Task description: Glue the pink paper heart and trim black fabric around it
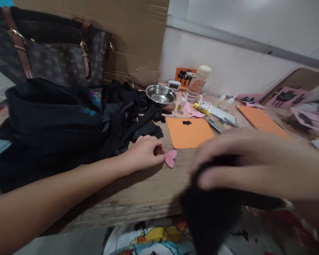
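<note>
Between the fingertips of my left hand (pixel 146 151) is a small pink paper cutout (pixel 171 159) with rounded lobes, resting low over the bare wood. My right hand (pixel 236 166), smeared by motion and close to the camera, pinches a piece of black fabric (pixel 212 219) that hangs past the table's front edge. Beyond both hands lies an orange card (pixel 190 136) with a small black shape (pixel 187 123) near its top edge.
Crumpled black fabric (pixel 55 124) covers the left side, with a brown patterned handbag (pixel 61 60) behind it. A metal bowl (pixel 161 95), a bottle (pixel 198 83), a yellow glue stick (pixel 201 108) and another orange card (pixel 263 122) stand or lie farther back. The wooden table edge (pixel 117 212) runs in front.
</note>
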`<state>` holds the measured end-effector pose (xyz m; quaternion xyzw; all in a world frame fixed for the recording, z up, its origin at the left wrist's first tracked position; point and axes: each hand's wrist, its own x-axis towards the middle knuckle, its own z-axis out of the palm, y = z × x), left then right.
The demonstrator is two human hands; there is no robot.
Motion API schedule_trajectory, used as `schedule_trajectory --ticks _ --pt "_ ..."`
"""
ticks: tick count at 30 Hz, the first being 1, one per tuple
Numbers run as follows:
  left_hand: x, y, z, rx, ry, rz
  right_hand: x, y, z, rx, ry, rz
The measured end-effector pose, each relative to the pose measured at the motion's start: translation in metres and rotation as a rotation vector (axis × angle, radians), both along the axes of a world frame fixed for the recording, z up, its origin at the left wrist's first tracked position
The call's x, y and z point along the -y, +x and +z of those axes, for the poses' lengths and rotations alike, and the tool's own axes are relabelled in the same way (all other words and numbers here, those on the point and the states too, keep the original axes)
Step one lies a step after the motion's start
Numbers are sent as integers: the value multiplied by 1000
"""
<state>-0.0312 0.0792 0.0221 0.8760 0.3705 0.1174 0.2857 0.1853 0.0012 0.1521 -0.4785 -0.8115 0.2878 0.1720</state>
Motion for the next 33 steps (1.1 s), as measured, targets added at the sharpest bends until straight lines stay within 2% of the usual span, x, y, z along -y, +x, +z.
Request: schedule_trajectory --ticks 3,7,10,21,25,28,29,30,31,33 --pt "-1 0 -5 -21 58 -3 -25 -26 -32 24 -153 39" --pt "-1 -1 -13 -39 122 -23 -49 -21 -79 -7 -35 55" --pt "-1 -1 -15 -40 150 -25 -55 -10 -97 -11 -4 73" --pt "1 2 -11 -38 166 2 -71 2 -126 58 192 76" --pt "1 1 -12 -11 153 25 -66 8 -116 47 327 38" --pt "1 1 -11 5 143 18 -43 15 -100 30 487 -6" --pt "1 1 -10 6 141 16 -32 16 -96 68 565 30" --pt "2 1 -10 4 139 15 -21 17 -95 120 604 145" --pt "2 2 -10 1 138 17 -11 18 -95 154 608 234" --pt "3 3 -10 -7 134 20 5 18 -102 264 565 302"
